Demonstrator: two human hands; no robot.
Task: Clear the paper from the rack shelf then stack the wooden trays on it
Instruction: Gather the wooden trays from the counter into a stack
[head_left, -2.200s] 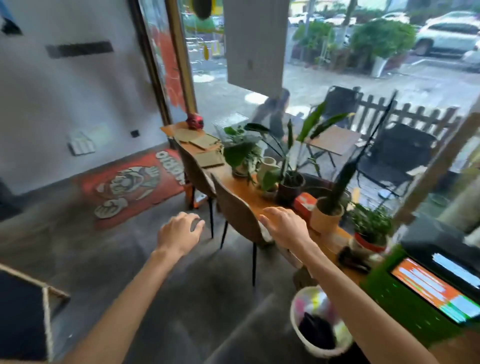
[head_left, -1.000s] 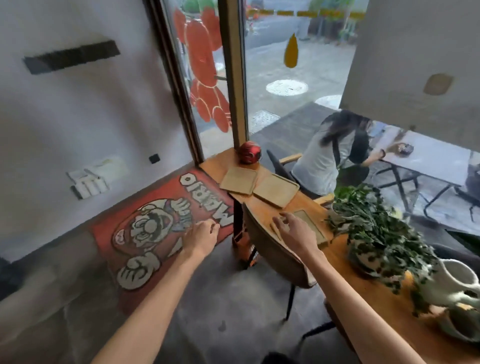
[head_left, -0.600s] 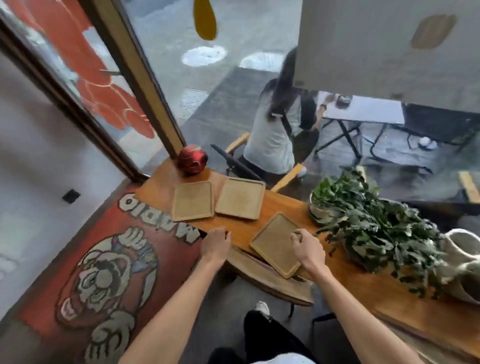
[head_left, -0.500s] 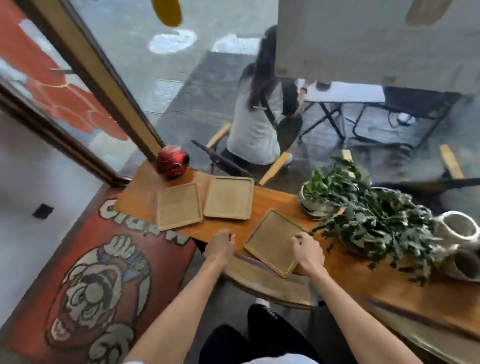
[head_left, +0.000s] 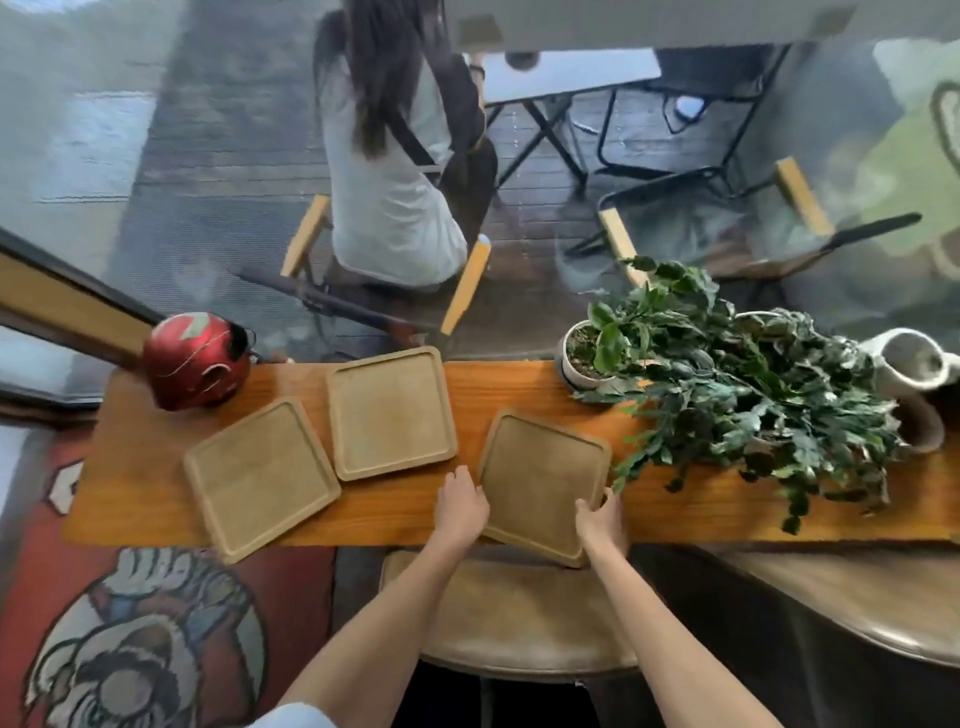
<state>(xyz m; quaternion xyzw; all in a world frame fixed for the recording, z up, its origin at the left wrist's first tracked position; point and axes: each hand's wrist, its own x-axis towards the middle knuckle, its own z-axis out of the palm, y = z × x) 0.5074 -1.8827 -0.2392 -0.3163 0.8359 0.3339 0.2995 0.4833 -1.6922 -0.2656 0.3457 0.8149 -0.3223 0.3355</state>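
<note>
Three square wooden trays lie flat on a long wooden counter (head_left: 395, 519). The left tray (head_left: 260, 478) and the middle tray (head_left: 392, 413) sit side by side, untouched. The right tray (head_left: 540, 478) is turned at an angle, and its near corner juts over the counter's front edge. My left hand (head_left: 460, 501) curls around this tray's left edge. My right hand (head_left: 600, 519) holds its right edge near the front corner. No rack and no paper are in view.
A red helmet-shaped ornament (head_left: 195, 361) stands at the counter's far left. A leafy potted plant (head_left: 727, 395) and a white jug (head_left: 909, 358) crowd the right. A chair back (head_left: 509, 613) is below my arms. A person (head_left: 395, 156) sits outside behind the glass.
The view has closed in and tilted down over the counter. My left hand moved from the chair back to the right tray's left edge. My right hand stays at its right edge.
</note>
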